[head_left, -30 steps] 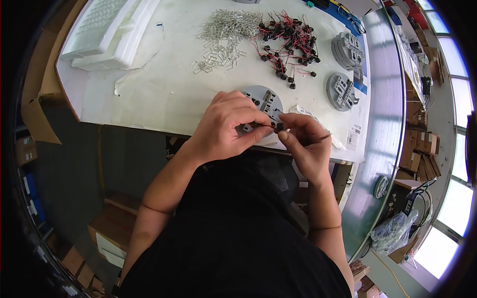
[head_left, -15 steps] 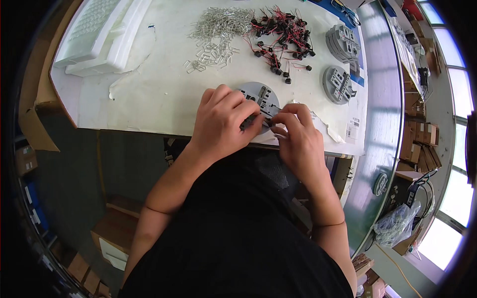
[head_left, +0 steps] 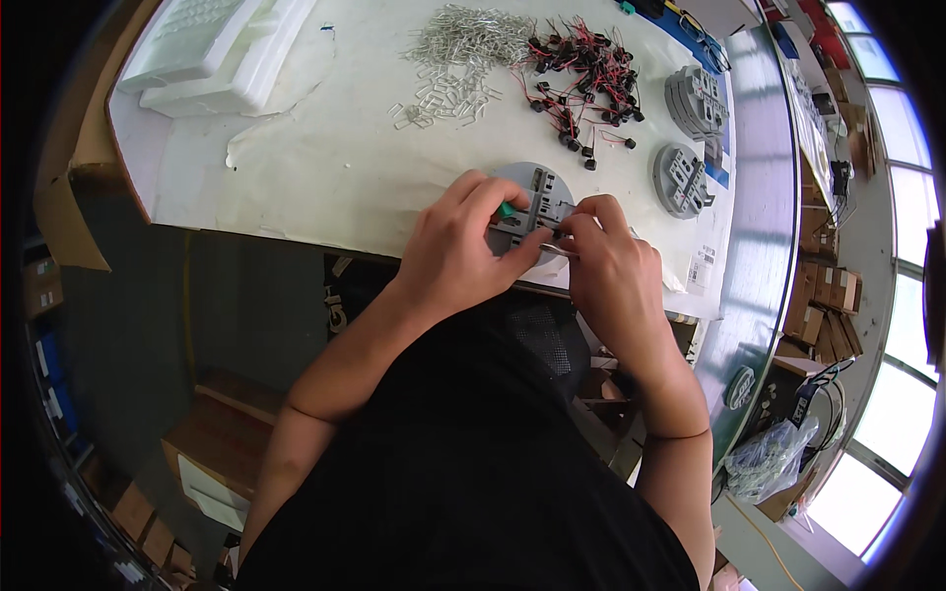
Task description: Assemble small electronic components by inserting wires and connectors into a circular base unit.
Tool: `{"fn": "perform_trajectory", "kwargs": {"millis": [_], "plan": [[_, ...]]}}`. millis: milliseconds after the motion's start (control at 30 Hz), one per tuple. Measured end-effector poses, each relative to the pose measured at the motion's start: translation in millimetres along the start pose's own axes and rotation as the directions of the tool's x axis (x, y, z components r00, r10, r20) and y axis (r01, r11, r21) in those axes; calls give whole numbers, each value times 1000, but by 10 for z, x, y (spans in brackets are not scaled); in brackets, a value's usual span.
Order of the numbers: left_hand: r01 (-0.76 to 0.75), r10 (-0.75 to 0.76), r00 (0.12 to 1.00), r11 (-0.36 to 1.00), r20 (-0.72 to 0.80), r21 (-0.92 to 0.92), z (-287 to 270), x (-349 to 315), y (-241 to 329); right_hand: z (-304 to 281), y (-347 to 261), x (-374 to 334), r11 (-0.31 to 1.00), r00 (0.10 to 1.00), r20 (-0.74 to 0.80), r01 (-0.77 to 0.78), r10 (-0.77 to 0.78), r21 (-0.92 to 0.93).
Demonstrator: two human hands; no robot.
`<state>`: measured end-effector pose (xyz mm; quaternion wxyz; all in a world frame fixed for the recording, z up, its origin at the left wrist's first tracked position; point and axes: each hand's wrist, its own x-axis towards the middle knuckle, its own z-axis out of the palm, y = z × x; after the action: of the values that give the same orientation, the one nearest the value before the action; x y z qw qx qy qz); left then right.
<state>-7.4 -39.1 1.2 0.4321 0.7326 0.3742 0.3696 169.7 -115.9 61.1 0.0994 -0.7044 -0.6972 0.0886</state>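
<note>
At the desk (head_left: pixel 296 187) edge, left hand (head_left: pixel 455 258) grips the stiff grey disc (head_left: pixel 540 189) by its rim; right hand (head_left: pixel 613 268) pinches a thin metal pin (head_left: pixel 555 250).

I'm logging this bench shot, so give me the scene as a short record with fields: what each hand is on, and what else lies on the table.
left hand: left hand rests on the grey round fixture, fingers curled over a small green part
right hand: right hand pinches a thin metal piece at the fixture's near edge
table: white-covered table
behind fixture: pile of silver metal clips; heap of small black parts with red wires
far right: two more grey fixtures
far left: white foam trays
</note>
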Motion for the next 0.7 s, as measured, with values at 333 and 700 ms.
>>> {"fn": "perform_trajectory", "kwargs": {"millis": [333, 700], "plan": [[-30, 32, 999, 987, -11, 158, 132, 72, -32, -37, 214, 178, 895, 991, -100, -33, 87, 445], [42, -45, 999, 984, 10, 170, 123, 68, 8, 577, 45, 200, 256, 838, -503, 449, 212, 856]]}}
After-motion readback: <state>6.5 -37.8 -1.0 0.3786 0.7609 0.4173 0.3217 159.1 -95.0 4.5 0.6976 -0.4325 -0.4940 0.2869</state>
